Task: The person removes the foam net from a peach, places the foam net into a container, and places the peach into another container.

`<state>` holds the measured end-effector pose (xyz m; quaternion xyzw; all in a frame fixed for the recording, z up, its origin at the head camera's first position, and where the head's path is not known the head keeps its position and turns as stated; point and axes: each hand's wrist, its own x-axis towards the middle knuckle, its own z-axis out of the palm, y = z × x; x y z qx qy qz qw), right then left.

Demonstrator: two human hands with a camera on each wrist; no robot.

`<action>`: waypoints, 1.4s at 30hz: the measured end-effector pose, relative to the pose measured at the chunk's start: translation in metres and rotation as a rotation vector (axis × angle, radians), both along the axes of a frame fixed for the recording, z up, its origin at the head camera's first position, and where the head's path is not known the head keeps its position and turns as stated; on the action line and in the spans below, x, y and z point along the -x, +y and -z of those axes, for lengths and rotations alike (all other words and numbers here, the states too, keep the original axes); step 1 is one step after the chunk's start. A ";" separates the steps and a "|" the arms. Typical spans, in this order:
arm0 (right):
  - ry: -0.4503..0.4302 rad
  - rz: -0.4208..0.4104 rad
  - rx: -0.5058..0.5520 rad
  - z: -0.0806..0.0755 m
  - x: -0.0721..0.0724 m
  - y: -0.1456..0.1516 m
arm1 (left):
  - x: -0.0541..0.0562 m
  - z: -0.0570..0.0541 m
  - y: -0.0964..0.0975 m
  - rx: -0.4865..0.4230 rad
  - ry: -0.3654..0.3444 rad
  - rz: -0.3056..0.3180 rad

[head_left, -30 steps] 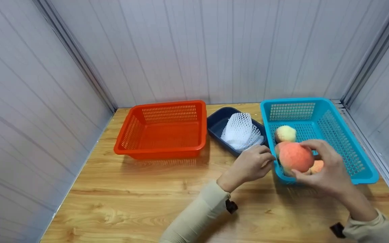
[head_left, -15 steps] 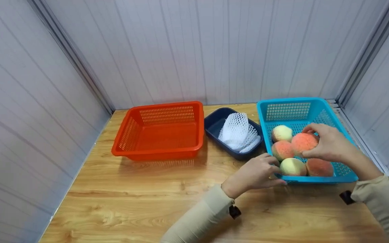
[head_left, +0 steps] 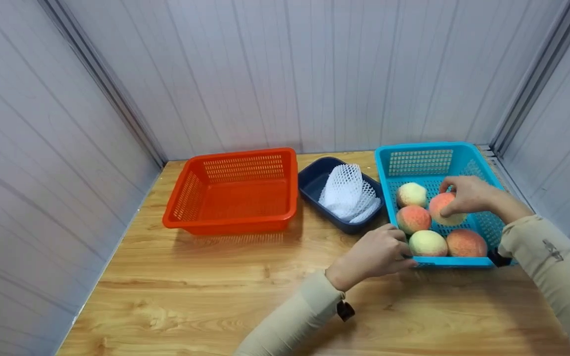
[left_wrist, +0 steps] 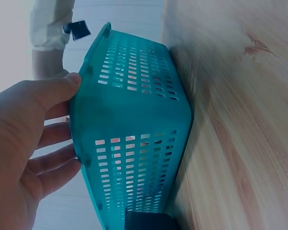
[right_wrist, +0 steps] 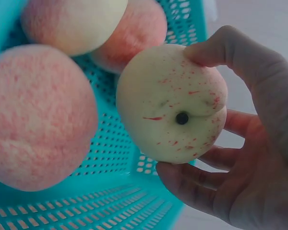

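Observation:
My right hand (head_left: 470, 194) holds a pink-and-yellow peach (head_left: 442, 210) inside the blue basket (head_left: 505, 232). In the right wrist view the thumb and fingers grip this peach (right_wrist: 168, 105), whose pale end with a dark round spot faces the camera. Several other peaches lie around it, such as a red one (head_left: 467, 243) and a pale yellow one (head_left: 428, 243) at the near side. My left hand (head_left: 376, 254) grips the basket's near left corner. From the left wrist, its thumb is seen on the basket's rim (left_wrist: 79, 115), with the fingers partly hidden behind it.
Left of the blue basket stands a small dark blue tray (head_left: 314, 180) with white foam netting (head_left: 345, 193) in it. An orange-red basket (head_left: 238, 222) sits farther left on the wooden table (head_left: 191, 296). Light panelled walls (head_left: 245, 74) enclose the back and sides.
My right hand has lowered the peach into the blue basket and moved away from its near edge. The left hand has shifted slightly toward the basket's near corner.

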<state>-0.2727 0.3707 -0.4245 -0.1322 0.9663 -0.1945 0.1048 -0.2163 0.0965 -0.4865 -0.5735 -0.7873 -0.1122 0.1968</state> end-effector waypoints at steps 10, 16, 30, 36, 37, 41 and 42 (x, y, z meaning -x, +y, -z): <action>-0.189 0.036 0.011 0.017 0.015 0.009 | -0.002 0.004 0.001 -0.021 -0.063 -0.027; -0.209 0.052 0.017 0.023 0.019 0.010 | -0.003 0.006 0.000 -0.016 -0.083 -0.047; -0.262 0.062 0.027 0.026 0.022 0.014 | -0.001 0.009 0.002 -0.038 -0.025 -0.054; -0.246 0.067 0.002 0.026 0.022 0.014 | -0.001 0.009 0.002 -0.037 -0.054 -0.051; -0.240 0.067 0.002 0.025 0.022 0.014 | -0.001 0.009 0.001 -0.037 -0.061 -0.050; -0.206 0.060 0.005 0.025 0.021 0.014 | -0.001 0.008 0.001 -0.039 -0.072 -0.050; -0.197 0.062 0.005 0.025 0.021 0.014 | -0.001 0.008 0.001 -0.040 -0.074 -0.051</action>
